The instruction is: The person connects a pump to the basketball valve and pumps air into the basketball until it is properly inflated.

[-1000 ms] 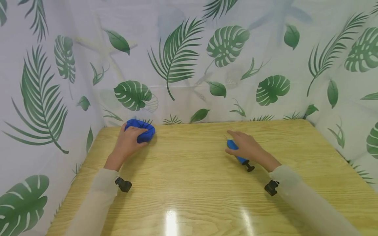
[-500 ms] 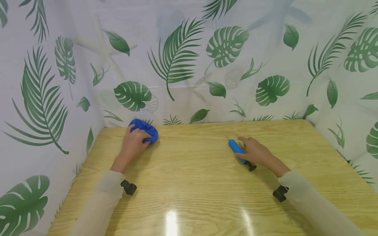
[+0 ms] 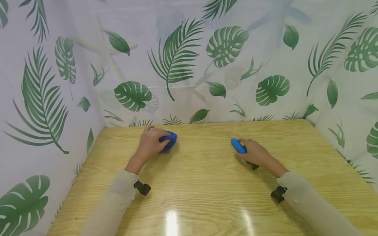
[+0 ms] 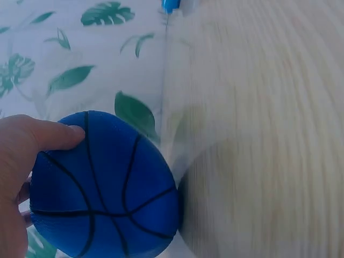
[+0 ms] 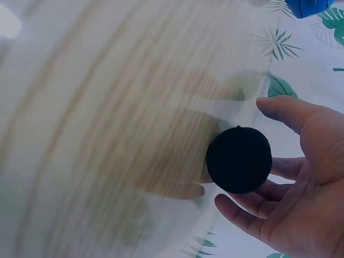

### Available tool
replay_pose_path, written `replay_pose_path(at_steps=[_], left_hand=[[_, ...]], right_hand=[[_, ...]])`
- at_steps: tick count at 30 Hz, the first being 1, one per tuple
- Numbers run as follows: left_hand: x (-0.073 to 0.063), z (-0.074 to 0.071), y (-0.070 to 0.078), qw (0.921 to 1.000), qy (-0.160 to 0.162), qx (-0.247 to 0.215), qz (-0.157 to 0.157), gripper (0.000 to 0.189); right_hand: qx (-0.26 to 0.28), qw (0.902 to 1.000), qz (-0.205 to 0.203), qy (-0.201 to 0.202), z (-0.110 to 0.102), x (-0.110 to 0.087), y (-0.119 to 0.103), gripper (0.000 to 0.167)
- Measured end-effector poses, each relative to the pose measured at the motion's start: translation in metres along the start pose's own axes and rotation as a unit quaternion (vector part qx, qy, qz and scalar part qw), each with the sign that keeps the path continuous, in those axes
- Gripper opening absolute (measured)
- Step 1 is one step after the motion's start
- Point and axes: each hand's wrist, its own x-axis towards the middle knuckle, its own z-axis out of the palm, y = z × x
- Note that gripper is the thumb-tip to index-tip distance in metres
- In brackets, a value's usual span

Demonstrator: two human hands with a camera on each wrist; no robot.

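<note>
In the head view, my left hand (image 3: 150,143) grips a soft-looking, partly deflated blue basketball (image 3: 169,141) at the table's back left. The left wrist view shows the thumb pressing the black-lined face of the basketball (image 4: 107,183), with the other fingers mostly hidden behind it. A blue hand pump (image 3: 238,146) with a thin needle and black handle lies on the table at the right. My right hand (image 3: 256,153) is over the pump, thumb and fingers spread to either side of it. The round black handle end (image 5: 239,160) faces the right wrist camera, in front of the loosely bent fingers.
The wood-grain table (image 3: 195,177) reaches back to a white curtain (image 3: 189,105) printed with green leaves. More of this cloth stands along the left and right sides. A black wrist camera (image 3: 142,188) is strapped on the left wrist, and another (image 3: 278,194) on the right.
My left hand has carried the basketball to the right and slightly nearer, turning it. My right hand drew back off the pump a little, then settled around it again; the pump shifted slightly right.
</note>
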Motion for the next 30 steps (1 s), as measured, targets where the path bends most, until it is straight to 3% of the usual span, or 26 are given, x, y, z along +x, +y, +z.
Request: replay_pose_path(at_steps=[7, 13, 18, 23, 26, 30], left_hand=[[0.012, 0.016, 0.039, 0.9959, -0.016, -0.080, 0.039, 0.017], [0.016, 0.029, 0.057, 0.9942, -0.024, -0.086, 0.059, 0.015], [0.017, 0.031, 0.059, 0.9971, -0.047, -0.056, 0.023, 0.024], [0.016, 0.031, 0.054, 0.9963, -0.085, -0.008, -0.014, 0.039], [0.014, 0.031, 0.050, 0.9956, -0.090, -0.001, -0.027, 0.046], [0.013, 0.031, 0.048, 0.9954, -0.085, -0.005, -0.042, 0.047]], right_hand=[[0.009, 0.9999, -0.006, 0.007, 0.003, 0.000, -0.006, 0.071], [0.014, 0.9998, -0.007, 0.010, 0.008, 0.005, -0.009, 0.069], [0.040, 0.9991, -0.011, 0.012, 0.013, 0.011, -0.012, 0.060], [0.099, 0.9945, -0.026, 0.020, 0.016, 0.013, -0.019, 0.051], [0.161, 0.9861, -0.040, 0.009, 0.017, 0.012, -0.029, 0.051], [0.241, 0.9676, -0.072, -0.020, 0.016, 0.007, -0.047, 0.053]])
